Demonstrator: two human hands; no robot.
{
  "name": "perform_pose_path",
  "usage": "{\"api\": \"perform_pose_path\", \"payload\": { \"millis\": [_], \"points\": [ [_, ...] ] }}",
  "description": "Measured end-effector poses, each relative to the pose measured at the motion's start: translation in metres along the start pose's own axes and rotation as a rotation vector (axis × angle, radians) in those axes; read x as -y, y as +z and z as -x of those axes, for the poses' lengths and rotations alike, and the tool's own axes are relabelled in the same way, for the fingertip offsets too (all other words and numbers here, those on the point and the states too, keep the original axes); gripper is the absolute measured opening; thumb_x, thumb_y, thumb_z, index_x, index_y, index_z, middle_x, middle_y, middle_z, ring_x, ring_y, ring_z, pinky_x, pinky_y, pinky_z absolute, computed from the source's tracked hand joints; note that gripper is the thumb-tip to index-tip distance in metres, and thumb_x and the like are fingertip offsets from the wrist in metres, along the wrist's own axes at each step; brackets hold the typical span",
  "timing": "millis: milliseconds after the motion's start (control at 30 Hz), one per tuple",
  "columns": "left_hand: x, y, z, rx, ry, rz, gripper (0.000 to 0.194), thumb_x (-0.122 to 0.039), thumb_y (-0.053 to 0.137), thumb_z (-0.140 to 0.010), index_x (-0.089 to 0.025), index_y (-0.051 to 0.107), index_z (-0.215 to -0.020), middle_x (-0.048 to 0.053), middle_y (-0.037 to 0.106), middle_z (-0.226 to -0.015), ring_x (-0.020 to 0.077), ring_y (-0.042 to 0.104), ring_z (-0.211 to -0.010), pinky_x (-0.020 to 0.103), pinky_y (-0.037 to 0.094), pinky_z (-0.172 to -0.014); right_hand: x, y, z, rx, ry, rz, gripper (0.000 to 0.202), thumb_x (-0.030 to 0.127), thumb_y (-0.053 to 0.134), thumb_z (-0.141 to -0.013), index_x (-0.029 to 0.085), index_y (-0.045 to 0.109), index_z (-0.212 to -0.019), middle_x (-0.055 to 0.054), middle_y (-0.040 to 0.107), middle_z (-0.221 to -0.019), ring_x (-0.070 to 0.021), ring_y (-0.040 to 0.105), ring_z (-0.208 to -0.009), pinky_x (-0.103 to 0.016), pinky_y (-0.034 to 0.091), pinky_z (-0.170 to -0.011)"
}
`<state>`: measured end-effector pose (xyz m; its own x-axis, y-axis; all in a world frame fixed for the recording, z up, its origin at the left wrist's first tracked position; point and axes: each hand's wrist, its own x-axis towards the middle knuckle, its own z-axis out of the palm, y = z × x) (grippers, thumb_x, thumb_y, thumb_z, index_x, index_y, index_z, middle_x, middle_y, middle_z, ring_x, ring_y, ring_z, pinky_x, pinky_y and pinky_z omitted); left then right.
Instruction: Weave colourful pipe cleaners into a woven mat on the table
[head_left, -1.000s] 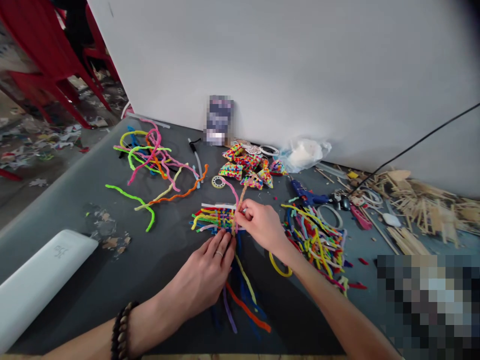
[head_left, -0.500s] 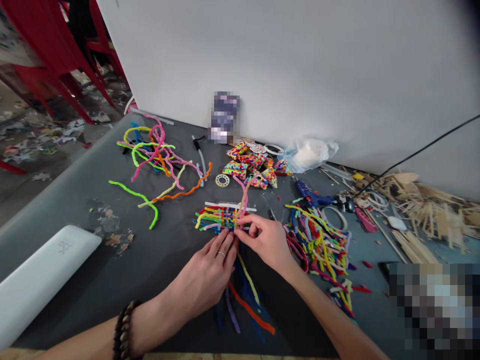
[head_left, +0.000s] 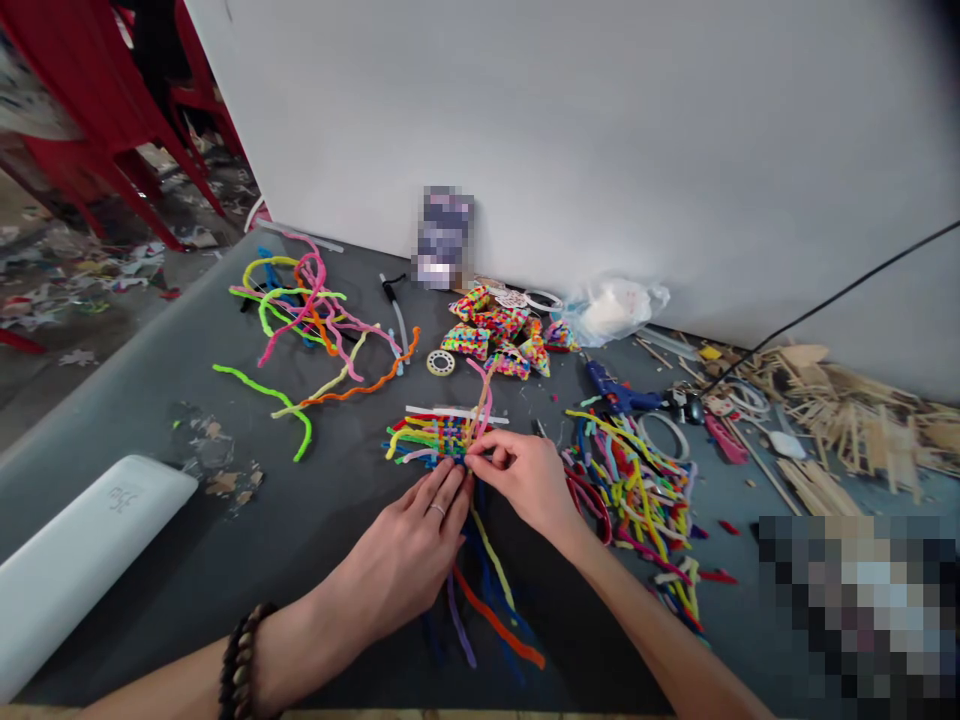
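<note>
A small woven piece of pipe cleaners (head_left: 435,437) lies on the dark table, with coloured ends sticking out to its left. My left hand (head_left: 416,540), with a ring and a beaded bracelet, holds down its near edge, fingers close together. At the right side of the weave, the thumb and forefinger of my right hand (head_left: 525,480) pinch a pipe cleaner; the pinched spot itself is mostly hidden. Pink and tan pipe cleaners (head_left: 484,395) stand out beyond the weave. Long strands, among them an orange pipe cleaner (head_left: 499,620), trail toward me between my hands.
Long loose pipe cleaners (head_left: 315,310) lie at the left, cut short pipe cleaners (head_left: 637,480) at the right. Several finished woven pieces (head_left: 506,325) sit at the back near a plastic bag (head_left: 615,305). A blue glue gun (head_left: 619,388), wooden sticks (head_left: 862,430) and a white box-like object (head_left: 97,560) surround the work.
The view has shifted slightly. My right hand's fingertips have closed in a little at the weave's right edge; my left hand stays pressed on it.
</note>
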<state>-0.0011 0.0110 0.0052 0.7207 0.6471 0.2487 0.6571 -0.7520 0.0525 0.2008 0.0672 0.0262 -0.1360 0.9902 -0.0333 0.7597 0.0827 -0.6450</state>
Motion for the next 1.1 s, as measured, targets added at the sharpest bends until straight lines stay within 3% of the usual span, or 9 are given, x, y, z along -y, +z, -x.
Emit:
{"api": "perform_pose_path", "payload": {
  "millis": [133, 300, 400, 500, 700, 867, 1100],
  "points": [
    [-0.003, -0.001, 0.003, -0.032, -0.047, -0.033, 0.051, -0.028, 0.041, -0.105, -0.001, 0.044, -0.149, 0.022, 0.049, -0.152, 0.0318, 0.045, -0.144, 0.043, 0.045, -0.114, 0.004, -0.002, 0.003, -0.040, -0.045, 0.053, 0.008, 0.036, 0.073, -0.088, 0.030, 0.078, -0.089, 0.007, 0.065, -0.061, -0.0131, 0.059, -0.058, -0.025, 0.038, -0.059],
    [-0.004, -0.004, 0.005, -0.116, -0.055, -0.005, 0.043, -0.022, 0.043, -0.103, -0.001, 0.058, -0.137, 0.022, 0.060, -0.142, 0.0329, 0.057, -0.133, 0.044, 0.054, -0.105, 0.009, -0.006, 0.021, -0.094, -0.190, 0.033, 0.016, 0.041, 0.066, -0.096, 0.029, 0.077, -0.096, 0.004, 0.071, -0.072, -0.0145, 0.064, -0.065, -0.027, 0.044, -0.069],
    [-0.001, -0.005, 0.003, -0.181, -0.067, 0.057, 0.039, -0.021, 0.045, -0.102, -0.002, 0.063, -0.131, 0.019, 0.066, -0.135, 0.0319, 0.062, -0.128, 0.044, 0.058, -0.101, 0.008, -0.005, 0.033, -0.091, -0.352, 0.178, 0.012, 0.033, 0.064, -0.098, 0.030, 0.075, -0.102, 0.002, 0.075, -0.087, -0.0150, 0.066, -0.075, -0.030, 0.041, -0.074],
    [0.003, -0.006, 0.001, -0.227, -0.090, 0.115, 0.034, -0.015, 0.044, -0.101, -0.006, 0.065, -0.126, 0.016, 0.069, -0.132, 0.0272, 0.066, -0.124, 0.040, 0.059, -0.099, 0.006, -0.004, 0.040, -0.122, -0.489, 0.341, 0.013, 0.024, 0.064, -0.098, 0.030, 0.075, -0.100, 0.002, 0.074, -0.088, -0.0155, 0.063, -0.077, -0.032, 0.037, -0.072],
    [0.007, -0.001, 0.003, -0.217, -0.157, 0.255, 0.034, -0.003, 0.043, -0.095, -0.007, 0.064, -0.122, 0.015, 0.071, -0.128, 0.0238, 0.067, -0.123, 0.037, 0.059, -0.098, 0.011, -0.003, 0.044, -0.171, -0.805, 0.611, 0.017, 0.016, 0.058, -0.099, 0.022, 0.073, -0.093, 0.000, 0.072, -0.084, -0.0154, 0.054, -0.070, -0.035, 0.031, -0.063],
    [0.012, 0.002, 0.003, -0.211, -0.242, 0.354, 0.034, -0.004, 0.047, -0.094, -0.018, 0.066, -0.118, 0.007, 0.073, -0.126, 0.0199, 0.070, -0.117, 0.034, 0.060, -0.097, 0.017, -0.002, 0.053, -0.197, -1.091, 0.857, 0.023, 0.015, 0.050, -0.099, 0.013, 0.073, -0.102, -0.010, 0.073, -0.100, -0.0186, 0.058, -0.077, -0.035, 0.037, -0.063],
    [0.017, 0.003, 0.001, -0.212, -0.298, 0.385, 0.040, -0.001, 0.046, -0.091, -0.023, 0.070, -0.114, 0.001, 0.076, -0.119, 0.0173, 0.073, -0.110, 0.029, 0.061, -0.092, 0.018, -0.003, 0.055, -0.167, -1.148, 0.894, 0.024, 0.016, 0.050, -0.098, 0.011, 0.073, -0.102, -0.012, 0.073, -0.100, -0.0195, 0.061, -0.077, -0.034, 0.039, -0.062]
  ]
}}
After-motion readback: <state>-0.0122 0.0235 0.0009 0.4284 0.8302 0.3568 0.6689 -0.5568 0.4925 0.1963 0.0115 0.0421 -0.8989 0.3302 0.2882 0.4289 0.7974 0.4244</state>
